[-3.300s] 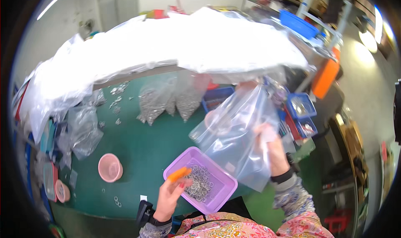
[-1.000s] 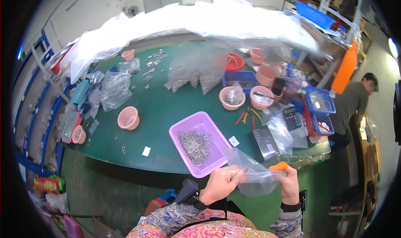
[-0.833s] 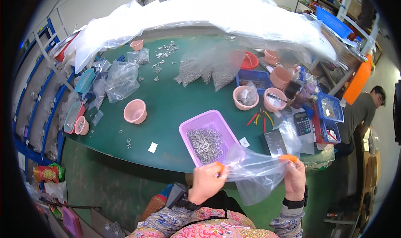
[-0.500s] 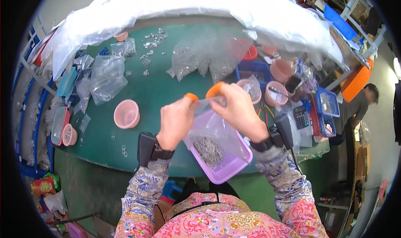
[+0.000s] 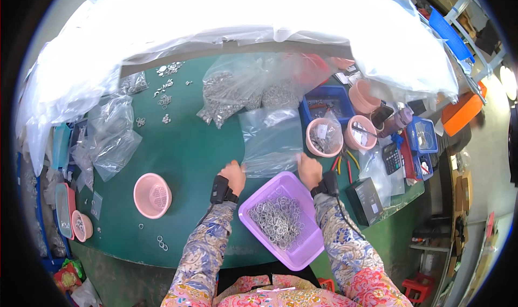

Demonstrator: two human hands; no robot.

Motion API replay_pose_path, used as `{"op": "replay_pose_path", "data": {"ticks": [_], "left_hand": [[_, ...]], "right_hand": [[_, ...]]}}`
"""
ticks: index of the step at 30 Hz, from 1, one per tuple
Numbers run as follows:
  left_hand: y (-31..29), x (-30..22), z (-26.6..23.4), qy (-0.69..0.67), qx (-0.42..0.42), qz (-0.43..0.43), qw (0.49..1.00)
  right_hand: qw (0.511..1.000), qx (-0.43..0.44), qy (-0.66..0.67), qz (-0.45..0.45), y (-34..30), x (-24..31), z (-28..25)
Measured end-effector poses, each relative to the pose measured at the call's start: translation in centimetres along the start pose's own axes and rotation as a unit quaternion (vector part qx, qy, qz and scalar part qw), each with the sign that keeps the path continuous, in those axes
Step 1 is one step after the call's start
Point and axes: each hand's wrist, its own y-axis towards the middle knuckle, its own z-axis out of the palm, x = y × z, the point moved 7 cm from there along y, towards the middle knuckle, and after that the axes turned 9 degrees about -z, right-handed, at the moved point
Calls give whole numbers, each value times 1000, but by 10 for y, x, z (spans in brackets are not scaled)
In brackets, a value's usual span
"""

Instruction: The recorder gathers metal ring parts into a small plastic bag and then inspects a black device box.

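A clear plastic bag point(image 5: 271, 140) lies spread out on the green table, its near corners at my two hands. My left hand point(image 5: 233, 176) is closed on the near left corner, and my right hand point(image 5: 309, 170) grips the near right one; the fingertips of both are partly hidden. Just on my side of the bag, between my forearms, stands a purple plastic basket point(image 5: 247, 221). Many small metal rings point(image 5: 277, 219) are heaped in it. Past the bag's far edge, larger clear bags point(image 5: 229, 94) bulge with small metal parts.
Left of my arm stands a pink basket point(image 5: 152, 196), with loose rings point(image 5: 161, 243) nearby. To the right are a blue tray point(image 5: 329, 103), pink tubs point(image 5: 324, 137), pliers point(image 5: 345, 164), a black box point(image 5: 365, 202) and a calculator point(image 5: 392, 157). White plastic sheeting point(image 5: 232, 16) covers the far side.
The clear bag, held up over the purple basket before, now lies flat on the table beyond it. Both hands have lowered and moved apart along its near edge. The view has shifted.
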Motion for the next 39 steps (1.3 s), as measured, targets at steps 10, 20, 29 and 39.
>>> {"op": "replay_pose_path", "data": {"ticks": [10, 20, 29, 39], "left_hand": [[-4, -22, 58, -157, 54, 63, 984], [-87, -13, 15, -152, 118, 193, 962], [-82, -7, 45, -149, 321, 151, 923], [-142, -4, -8, -253, 490, 119, 825]], "right_hand": [[969, 74, 228, 57, -24, -49, 46], [994, 75, 14, -84, -94, -16, 11], [985, 101, -4, -139, -75, -5, 15], [939, 290, 58, -177, -106, 10, -32]]}}
